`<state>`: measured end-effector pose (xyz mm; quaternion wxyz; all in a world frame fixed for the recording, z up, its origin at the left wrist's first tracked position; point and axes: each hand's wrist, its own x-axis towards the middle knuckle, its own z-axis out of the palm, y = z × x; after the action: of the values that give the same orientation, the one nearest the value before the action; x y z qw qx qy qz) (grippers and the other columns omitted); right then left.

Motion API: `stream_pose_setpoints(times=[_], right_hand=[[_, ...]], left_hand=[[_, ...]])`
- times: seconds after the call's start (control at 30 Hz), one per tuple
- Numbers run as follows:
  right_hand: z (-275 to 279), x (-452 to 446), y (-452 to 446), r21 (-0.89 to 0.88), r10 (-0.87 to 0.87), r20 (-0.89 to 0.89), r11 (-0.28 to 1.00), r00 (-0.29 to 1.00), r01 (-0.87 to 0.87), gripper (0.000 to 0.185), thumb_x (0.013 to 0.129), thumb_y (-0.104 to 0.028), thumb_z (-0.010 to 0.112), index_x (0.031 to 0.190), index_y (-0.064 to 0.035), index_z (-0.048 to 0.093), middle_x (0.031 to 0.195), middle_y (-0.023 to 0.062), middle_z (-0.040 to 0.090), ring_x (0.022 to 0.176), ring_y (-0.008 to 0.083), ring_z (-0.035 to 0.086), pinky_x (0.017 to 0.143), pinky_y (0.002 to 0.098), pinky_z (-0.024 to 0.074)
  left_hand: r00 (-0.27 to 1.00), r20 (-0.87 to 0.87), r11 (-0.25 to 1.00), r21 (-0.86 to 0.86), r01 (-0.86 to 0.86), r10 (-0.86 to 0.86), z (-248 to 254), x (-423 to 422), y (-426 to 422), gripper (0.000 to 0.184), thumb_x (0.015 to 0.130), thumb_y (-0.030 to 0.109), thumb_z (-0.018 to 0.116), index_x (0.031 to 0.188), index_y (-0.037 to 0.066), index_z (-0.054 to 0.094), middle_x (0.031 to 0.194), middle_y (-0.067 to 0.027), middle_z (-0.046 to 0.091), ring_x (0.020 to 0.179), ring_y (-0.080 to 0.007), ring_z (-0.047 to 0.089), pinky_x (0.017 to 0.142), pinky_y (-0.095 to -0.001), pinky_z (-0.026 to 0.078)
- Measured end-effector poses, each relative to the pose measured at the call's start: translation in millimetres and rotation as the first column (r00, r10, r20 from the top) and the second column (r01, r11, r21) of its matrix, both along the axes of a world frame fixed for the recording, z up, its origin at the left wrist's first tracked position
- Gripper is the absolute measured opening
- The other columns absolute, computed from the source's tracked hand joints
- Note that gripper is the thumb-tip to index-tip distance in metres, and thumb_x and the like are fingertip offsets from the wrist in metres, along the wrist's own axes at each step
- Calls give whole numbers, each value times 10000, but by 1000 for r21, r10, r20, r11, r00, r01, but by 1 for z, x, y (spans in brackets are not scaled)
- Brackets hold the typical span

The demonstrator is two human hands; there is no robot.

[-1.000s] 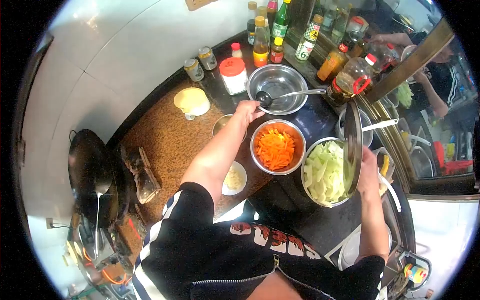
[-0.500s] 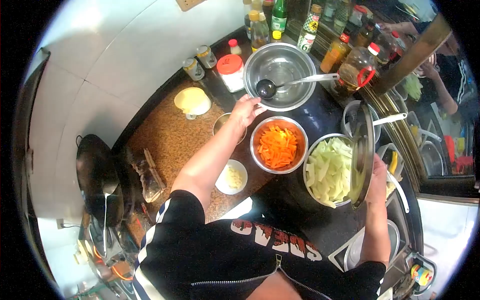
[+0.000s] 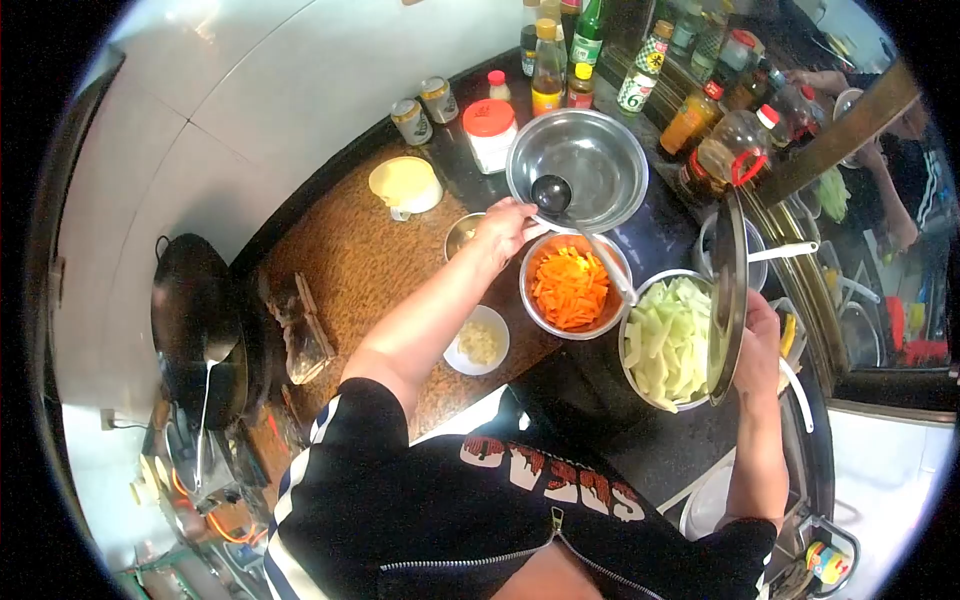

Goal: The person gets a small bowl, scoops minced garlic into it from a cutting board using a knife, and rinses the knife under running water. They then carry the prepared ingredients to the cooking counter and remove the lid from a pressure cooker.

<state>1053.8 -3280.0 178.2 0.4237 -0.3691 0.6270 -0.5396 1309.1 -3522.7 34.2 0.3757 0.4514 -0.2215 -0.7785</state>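
Observation:
My left hand [image 3: 508, 232] is closed on the near rim of a large steel basin [image 3: 610, 150]. A ladle [image 3: 552, 193] rests in that basin, its handle slanting over a steel bowl of carrot pieces [image 3: 567, 290]. My right hand [image 3: 760, 345] holds a round dark-rimmed lid [image 3: 735, 300], tilted almost on edge; the palm-side grip is hidden. Beside the lid stands a pot [image 3: 622, 345] filled with pale green vegetable slices [image 3: 668, 340]. A white bowl of chopped pale pieces [image 3: 480, 343] and a small metal bowl [image 3: 455, 240] are near my left forearm.
A red-lidded jar [image 3: 490, 135], two cans [image 3: 411, 121] and several bottles [image 3: 545, 75] line the back. A large red-capped bottle [image 3: 730, 150] is by the window. A wok [image 3: 195, 320] with a spatula [image 3: 207, 400] is at left. Another pot [image 3: 710, 240] stands behind the lid.
The ladle's handle has swung from pointing right to pointing down over the carrot bowl. The basin has come slightly nearer that bowl. My right hand still holds the lid upright.

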Motion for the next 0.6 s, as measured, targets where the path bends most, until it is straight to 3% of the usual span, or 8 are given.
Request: stream_pose_setpoints(times=[0.17,0.33,0.6], right_hand=[[8,5,-13,36,14,-66,999,998,-12,236,808,-6,551,1039,31,573,889,29,621,729,64,562,616,180,443],[8,-2,-35,-5,54,-172,998,984,-56,233,803,-6,535,1025,53,572,843,42,623,671,70,558,575,207,463],[-11,-22,-76,-41,-10,-448,999,894,-10,276,767,-45,574,1021,62,586,827,52,636,690,86,570,629,230,476]], left_hand=[[1000,-12,996,84,4,-3,-26,-9,-23,133,846,-54,471,975,-27,493,1010,-149,534,934,-269,561,810,-387,540],[998,15,993,101,-63,62,-18,-28,-29,118,827,-80,476,938,-44,495,925,-169,548,830,-301,594,731,-414,566],[997,41,992,103,-75,71,-29,-47,-38,148,793,-99,513,931,-46,506,907,-159,547,807,-293,586,719,-407,563]])
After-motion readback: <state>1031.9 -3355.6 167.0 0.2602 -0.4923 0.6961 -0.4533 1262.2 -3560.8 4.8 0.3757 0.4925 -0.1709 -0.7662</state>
